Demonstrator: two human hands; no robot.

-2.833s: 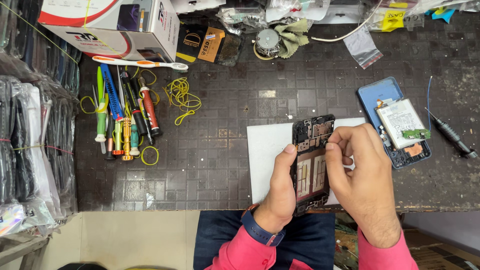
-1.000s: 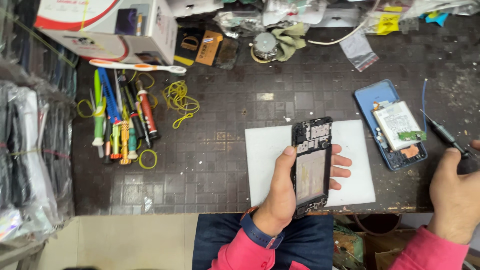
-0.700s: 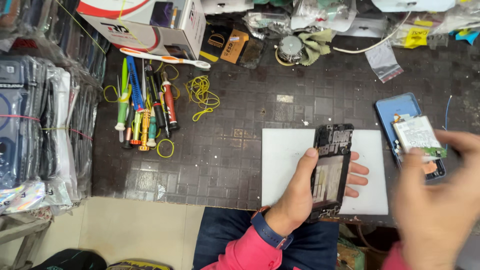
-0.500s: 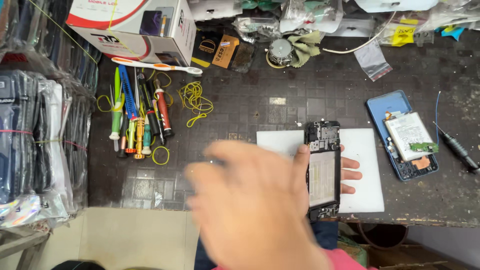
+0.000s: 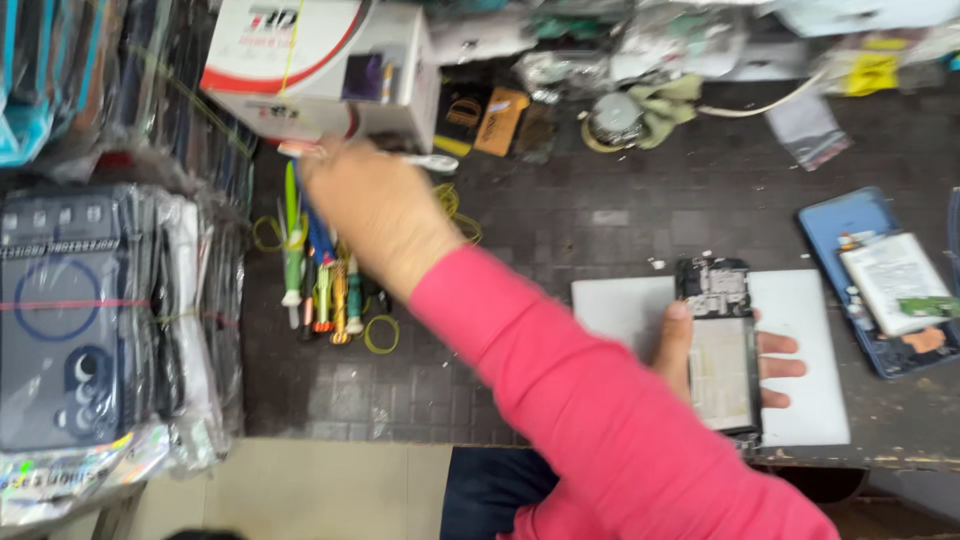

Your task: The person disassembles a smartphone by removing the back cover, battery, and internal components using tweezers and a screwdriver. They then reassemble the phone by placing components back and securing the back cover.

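My left hand [image 5: 676, 346] holds an opened phone [image 5: 722, 345] with its bare inner frame and circuit board facing up, just above a white mat [image 5: 812, 400]. My right hand [image 5: 375, 212], in a pink sleeve, reaches across my body to the far left. It hovers blurred over a row of coloured screwdrivers [image 5: 322, 290], next to a white toothbrush [image 5: 428, 161]. The fingers are hidden under the back of the hand, so I cannot see whether they grip a tool.
A blue phone back cover with a battery on it [image 5: 888, 290] lies at the right. A white cardboard box [image 5: 320, 65] stands at the back left. Bundles of wrapped phone cases [image 5: 90, 320] line the left edge. Yellow rubber bands [image 5: 380, 335] lie near the screwdrivers.
My right hand left the phone, went to the right edge, then swung across to the screwdrivers at the left. The left hand kept holding the phone over the mat.
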